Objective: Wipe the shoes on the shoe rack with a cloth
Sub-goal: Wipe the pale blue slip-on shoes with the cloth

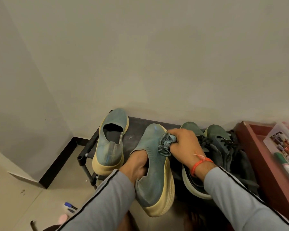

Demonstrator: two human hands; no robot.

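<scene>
1. The left hand (137, 165) is pushed inside the blue-grey knit slip-on shoe with a cream sole (153, 165); its fingers are hidden in the opening, so how they are curled cannot be told. The shoe appears propped on that hand alone at the front of the black shoe rack (137, 129), so a hard stroke could twist it off the hand and drop it to the floor.

2. The right hand (183, 142) has its fingers curled tightly round a bunched blue-grey cloth (166, 144), which presses on the shoe's right side near the toe. Bunched this small, the cloth offers little contact area, so knuckles may rub the knit and patches of dust may be missed.

3. The matching blue-grey slip-on shoe (111, 140) stands on the rack's left end, its heel overhanging the front. A bump from the left sleeve (107, 197) could tip it off.

4. A pair of dark green lace-up sneakers (220, 147) lies just beside the right hand, under the forearm. Their loose laces could catch the cloth or the orange thread wristband (200, 162).

5. A marker (70, 205) lies on the floor below; a falling shoe could land on it.
</scene>
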